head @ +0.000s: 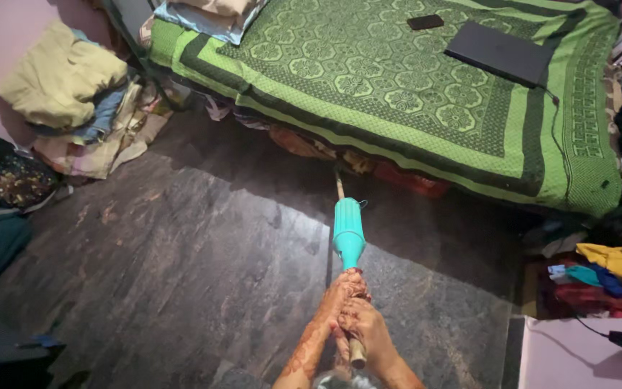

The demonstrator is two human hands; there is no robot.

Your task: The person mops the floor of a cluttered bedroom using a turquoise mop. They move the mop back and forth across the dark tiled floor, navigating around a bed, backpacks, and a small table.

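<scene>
Dark stone floor (pixel 181 274) is running under a green-covered bed (pixel 397 94), and both hands, left hand (pixel 343 288) stacked just ahead of right hand (pixel 361 324), are gripping a teal-collared broom (pixel 349 230) so its far end is reaching beneath the bed.

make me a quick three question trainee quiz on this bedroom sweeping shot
1. True or false: both hands grip the wooden stick with the turquoise plastic sleeve.
2. Where does the far end of the stick go? A) under the bed with the green patterned cover B) into the heap of folded clothes C) onto the flat black laptop
3. Which small dark thing lies on the bed beside the laptop?

Key
1. True: left hand and right hand close on it.
2. A
3. A black phone.
</scene>
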